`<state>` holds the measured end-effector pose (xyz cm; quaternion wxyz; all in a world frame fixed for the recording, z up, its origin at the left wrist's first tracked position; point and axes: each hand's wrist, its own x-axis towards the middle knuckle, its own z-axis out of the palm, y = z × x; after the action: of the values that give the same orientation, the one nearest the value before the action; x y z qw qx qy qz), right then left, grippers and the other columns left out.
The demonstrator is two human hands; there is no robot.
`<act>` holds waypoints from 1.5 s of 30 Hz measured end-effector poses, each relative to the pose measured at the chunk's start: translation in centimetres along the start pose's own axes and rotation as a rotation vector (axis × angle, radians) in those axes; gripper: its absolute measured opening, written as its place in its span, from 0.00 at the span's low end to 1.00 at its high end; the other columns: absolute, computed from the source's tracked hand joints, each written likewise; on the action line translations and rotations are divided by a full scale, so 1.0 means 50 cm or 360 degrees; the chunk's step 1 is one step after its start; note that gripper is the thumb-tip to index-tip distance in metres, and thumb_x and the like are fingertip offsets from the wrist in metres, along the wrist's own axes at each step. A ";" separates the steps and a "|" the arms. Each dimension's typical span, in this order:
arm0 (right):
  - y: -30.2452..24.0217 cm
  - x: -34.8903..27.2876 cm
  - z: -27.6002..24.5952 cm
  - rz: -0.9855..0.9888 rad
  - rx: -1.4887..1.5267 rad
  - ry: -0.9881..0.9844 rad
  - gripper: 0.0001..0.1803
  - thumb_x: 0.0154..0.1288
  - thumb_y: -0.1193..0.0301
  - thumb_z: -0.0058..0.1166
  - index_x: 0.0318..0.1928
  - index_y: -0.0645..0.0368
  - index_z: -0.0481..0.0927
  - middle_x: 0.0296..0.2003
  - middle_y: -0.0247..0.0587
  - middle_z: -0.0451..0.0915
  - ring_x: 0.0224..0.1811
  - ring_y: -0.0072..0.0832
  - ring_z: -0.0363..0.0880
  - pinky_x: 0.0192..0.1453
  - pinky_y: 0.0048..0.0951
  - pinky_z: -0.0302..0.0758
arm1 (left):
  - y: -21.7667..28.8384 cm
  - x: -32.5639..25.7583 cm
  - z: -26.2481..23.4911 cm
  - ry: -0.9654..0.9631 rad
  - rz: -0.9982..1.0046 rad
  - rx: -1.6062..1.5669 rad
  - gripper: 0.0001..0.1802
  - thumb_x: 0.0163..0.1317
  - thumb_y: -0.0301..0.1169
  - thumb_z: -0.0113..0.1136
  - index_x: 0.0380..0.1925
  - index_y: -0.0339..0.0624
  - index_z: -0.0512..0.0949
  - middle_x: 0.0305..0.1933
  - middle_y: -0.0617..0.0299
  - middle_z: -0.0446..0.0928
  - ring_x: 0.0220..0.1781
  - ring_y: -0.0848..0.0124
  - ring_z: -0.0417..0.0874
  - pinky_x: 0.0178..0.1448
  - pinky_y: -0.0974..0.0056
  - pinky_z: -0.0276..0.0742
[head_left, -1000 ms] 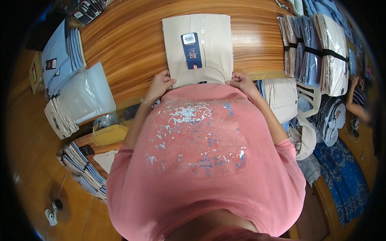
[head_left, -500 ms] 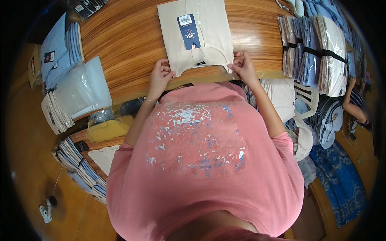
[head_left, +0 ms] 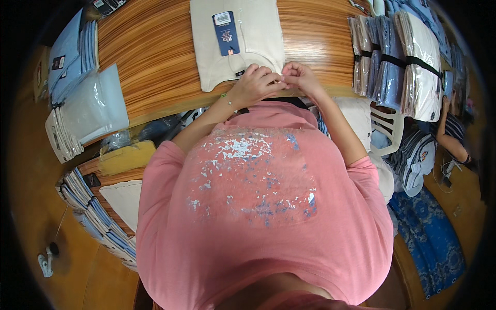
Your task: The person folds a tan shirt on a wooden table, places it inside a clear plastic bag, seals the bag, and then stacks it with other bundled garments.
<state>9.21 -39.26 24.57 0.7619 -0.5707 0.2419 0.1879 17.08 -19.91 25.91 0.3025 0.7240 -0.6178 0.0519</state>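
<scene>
A folded cream shirt (head_left: 243,33) lies on the wooden table in front of me, its neckline toward me. A dark blue hang tag (head_left: 224,33) rests on it, with a thin loop running down to the collar. My left hand (head_left: 254,86) reaches across the neckline, fingers curled and closed at the near right corner. There my right hand (head_left: 302,78) pinches the fabric, thumb and fingers together. The fingertips of both hands almost meet, and they hide the exact bit of cloth between them.
Bagged, banded garment stacks (head_left: 385,62) stand at the table's right end. Light blue folded shirts (head_left: 70,51) and clear plastic bags (head_left: 98,106) sit at the left. A white plastic chair (head_left: 387,126) is at the right, with another person's arm (head_left: 450,137) beyond it.
My left hand has left the shirt's left shoulder and moved right, beside my right hand. The right hand stays at the right corner. The whole view has shifted slightly.
</scene>
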 end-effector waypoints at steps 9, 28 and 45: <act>-0.136 0.163 -0.181 -0.1040 -0.1459 0.0803 0.09 0.59 0.71 0.54 0.38 0.63 0.77 0.28 0.44 0.80 0.30 0.35 0.80 0.36 0.31 0.76 | 0.014 -0.024 0.045 0.0085 -0.0231 -0.0034 0.06 0.47 0.32 0.60 0.28 0.51 0.79 0.33 0.74 0.78 0.35 0.77 0.74 0.39 0.66 0.60; -0.101 0.196 -0.195 -0.1320 -0.2107 0.1396 0.28 0.60 0.49 0.49 0.54 0.54 0.72 0.45 0.54 0.70 0.50 0.48 0.66 0.52 0.50 0.63 | 0.106 -0.047 0.108 0.0358 -0.1178 0.0201 0.13 0.47 0.44 0.65 0.31 0.53 0.80 0.34 0.71 0.72 0.41 0.69 0.67 0.49 0.60 0.55; -0.128 -0.048 -0.024 -0.0786 -0.1965 -0.0043 0.15 0.56 0.69 0.54 0.45 0.57 0.72 0.34 0.48 0.77 0.35 0.43 0.78 0.36 0.39 0.73 | 0.135 -0.084 0.082 0.0399 -0.1159 0.0031 0.07 0.49 0.38 0.65 0.24 0.51 0.80 0.30 0.73 0.73 0.39 0.70 0.69 0.47 0.61 0.57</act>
<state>10.66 -42.23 30.69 0.3187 -0.9386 -0.0576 0.1191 8.64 -18.71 23.23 0.3674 0.8869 -0.2779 0.0352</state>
